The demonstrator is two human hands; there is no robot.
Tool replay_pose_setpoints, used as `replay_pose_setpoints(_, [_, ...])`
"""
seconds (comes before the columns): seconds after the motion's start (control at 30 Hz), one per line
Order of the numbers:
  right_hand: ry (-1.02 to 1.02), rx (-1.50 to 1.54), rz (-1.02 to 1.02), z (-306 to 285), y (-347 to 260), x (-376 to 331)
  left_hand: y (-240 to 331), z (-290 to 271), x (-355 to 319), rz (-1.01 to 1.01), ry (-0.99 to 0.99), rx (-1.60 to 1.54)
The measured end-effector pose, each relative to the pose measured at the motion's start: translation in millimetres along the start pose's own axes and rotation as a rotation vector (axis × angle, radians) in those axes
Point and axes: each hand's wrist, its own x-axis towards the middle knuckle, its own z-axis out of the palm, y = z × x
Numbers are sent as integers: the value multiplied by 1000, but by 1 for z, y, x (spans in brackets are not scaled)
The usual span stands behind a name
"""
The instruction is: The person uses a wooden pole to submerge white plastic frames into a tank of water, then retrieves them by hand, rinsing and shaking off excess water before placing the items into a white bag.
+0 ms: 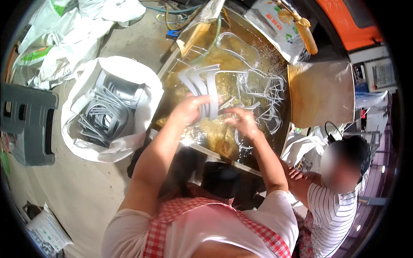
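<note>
In the head view, the fingers of my left hand (189,109) were clenched round several grey curved strips (211,88), my thumb lying across them; the strips stood roughly upright over the tank (205,151), their upper ends bent over and fanned apart, their lower ends reaching down between my two hands; my right hand (244,122) was just beside those lower ends, its fingers loosely curled and released, and I could not tell whether a fingertip touched the nearest strip; the tank held brownish, rippling water (176,81), and to the right of the strips a tangle of thin pale pieces (269,96) lay in it; on the floor (97,185) to the left of the tank stood a white sack (69,124), open at the top, with more grey curved pieces (112,116) heaped inside; farther left was a dark grey plastic stool (32,129), with white plastic bags (73,41) piled beyond it; a brown board (320,94) stood by the tank's right side, and a printed bag (269,28) lay at its far edge; at my right was another person (333,210) in a striped shirt, one hand (297,174) showing near my right arm
</note>
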Motion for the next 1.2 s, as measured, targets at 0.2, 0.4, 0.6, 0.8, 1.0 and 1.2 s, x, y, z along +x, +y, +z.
replay_pose_setpoints(0.2, [442, -585, -486, -30, -20, 66, -2, 13, -12, -183, -508, 426])
replay_pose_setpoints(0.4, [-164, -135, -137, -20, -24, 81, -4, 18, -17, -358, -545, 10])
replay_pose_setpoints(0.6, [244, -153, 186, -16, 46, 70, 11, 5, 0, 99, 123, 646])
replay_pose_setpoints(0.8, [428, 424, 551, -26, 54, 69, -3, 7, 4, 337, 182, 711])
replay_pose_setpoints(1.0, [299, 539, 592, -40, 4, 63, -15, -6, 14, 98, 339, 509])
replay_pose_setpoints(1.2, [-3, 1378, 63, -35, 49, 34, -24, 10, 8, -144, 476, -50])
